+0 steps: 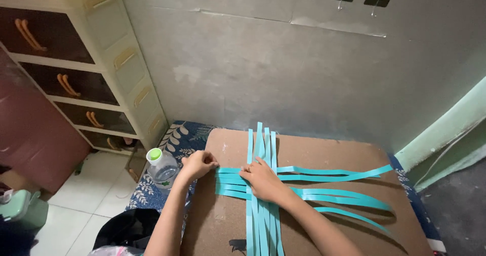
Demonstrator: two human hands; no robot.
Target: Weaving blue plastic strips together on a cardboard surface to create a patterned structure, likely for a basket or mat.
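Several turquoise strips (pixel 263 144) lie woven in a cross on a brown board (pixel 329 157). Some run away from me, others run sideways to the right, where their ends (pixel 349 198) curl loosely. My right hand (pixel 263 181) lies flat on the crossing, pressing the strips down. My left hand (pixel 198 164) pinches the left ends of the sideways strips at the board's left edge, fingers closed on them.
A clear plastic bottle with a green cap (pixel 161 167) stands left of the board on a blue leaf-patterned mat (pixel 177 139). A drawer unit (pixel 91 74) stands at left, a black bag (pixel 126 228) lies below, a grey wall (pixel 283 74) rises behind.
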